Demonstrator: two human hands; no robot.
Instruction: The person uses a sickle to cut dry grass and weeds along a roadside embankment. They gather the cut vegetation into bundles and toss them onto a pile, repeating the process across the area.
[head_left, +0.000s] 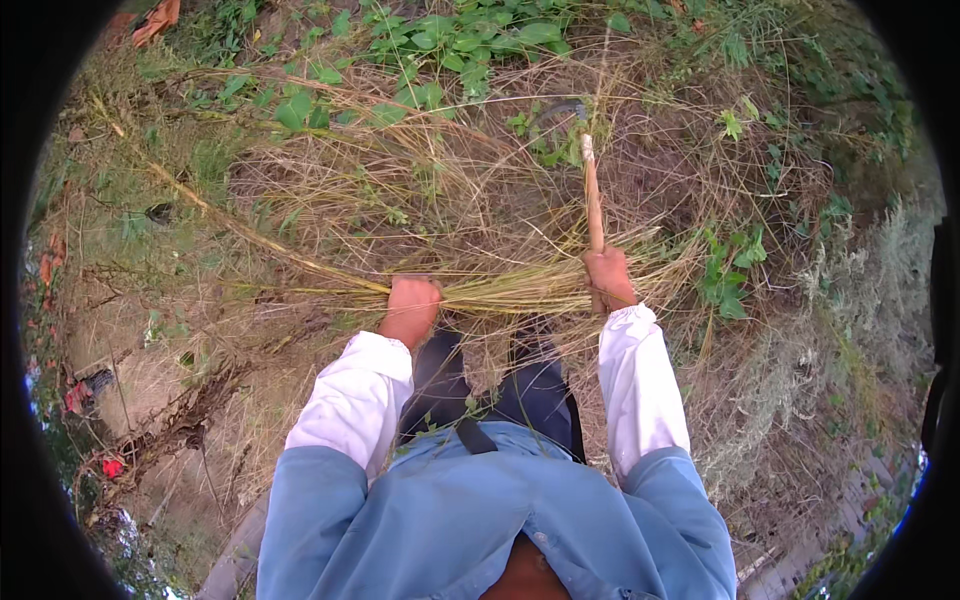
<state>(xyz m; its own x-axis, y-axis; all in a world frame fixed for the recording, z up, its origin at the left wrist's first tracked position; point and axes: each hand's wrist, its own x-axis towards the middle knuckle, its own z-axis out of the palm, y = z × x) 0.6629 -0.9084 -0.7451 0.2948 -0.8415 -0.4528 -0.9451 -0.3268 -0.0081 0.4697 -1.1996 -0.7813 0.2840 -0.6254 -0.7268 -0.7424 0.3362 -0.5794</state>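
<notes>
My left hand (411, 306) is closed around one end of a bundle of long dry grass stalks (517, 291), held crosswise in front of my legs. Looser stems stick out from that fist to the left, one long yellow-brown stalk (262, 241) curving up to the upper left. My right hand (609, 277) grips the wooden handle (593, 195) of a sickle at the right part of the bundle. The sickle's curved metal blade (561, 111) is at the far end, pointing left over low green leaves. Whether the right hand also holds stalks, I cannot tell.
Dry grass (337, 187) covers much of the ground ahead. Broad-leaved green plants (480, 37) grow at the top, and a leafy vine (726, 281) is right of the bundle. Grey-green brush (847, 300) stands at the right. A small red object (112, 468) lies at the lower left.
</notes>
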